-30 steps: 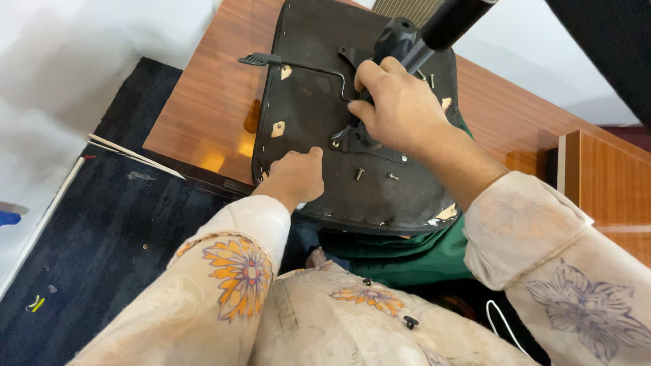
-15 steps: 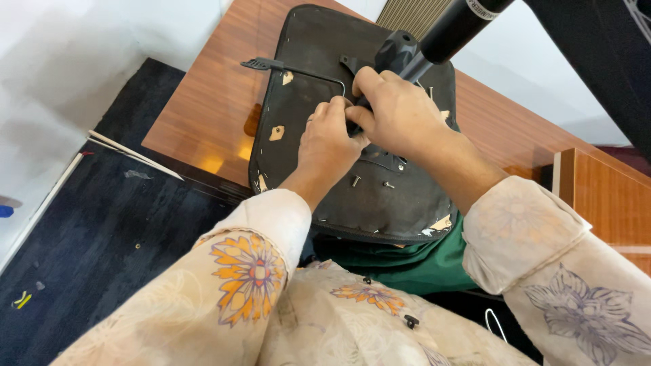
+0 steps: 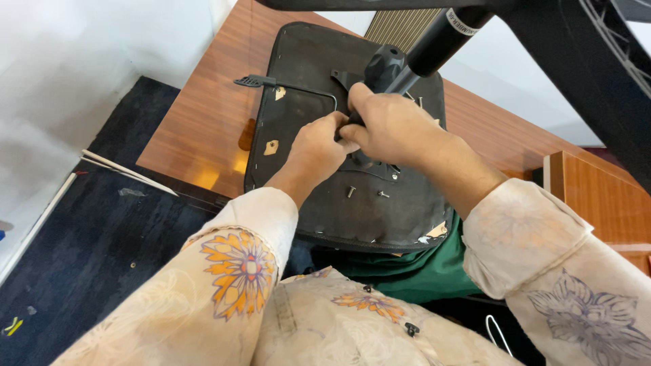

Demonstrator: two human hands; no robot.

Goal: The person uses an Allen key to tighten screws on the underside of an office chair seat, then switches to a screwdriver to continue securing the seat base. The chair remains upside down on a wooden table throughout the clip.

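An office chair seat [image 3: 298,115] lies upside down on a wooden table [image 3: 196,142], its black underside facing up. A black metal mechanism plate [image 3: 369,166] with a gas cylinder post [image 3: 434,44] is mounted at its middle. My right hand [image 3: 393,129] grips the base of that mechanism. My left hand [image 3: 315,149] is pinched shut against the mechanism's left edge, touching the right hand; what its fingertips hold is hidden. Two loose screws [image 3: 366,193] rest on the seat just below the plate. A lever handle [image 3: 254,81] sticks out at the seat's upper left.
The dark star base of the chair [image 3: 583,61] looms at the upper right. A green cloth [image 3: 407,268] hangs under the seat's near edge. Dark blue carpet [image 3: 88,244] covers the floor at left, with white strips [image 3: 122,173] lying on it. A wooden cabinet [image 3: 603,196] stands at right.
My left hand has moved up from the seat's lower left edge to the mechanism and now meets the right hand there. The right hand has stayed on the mechanism.
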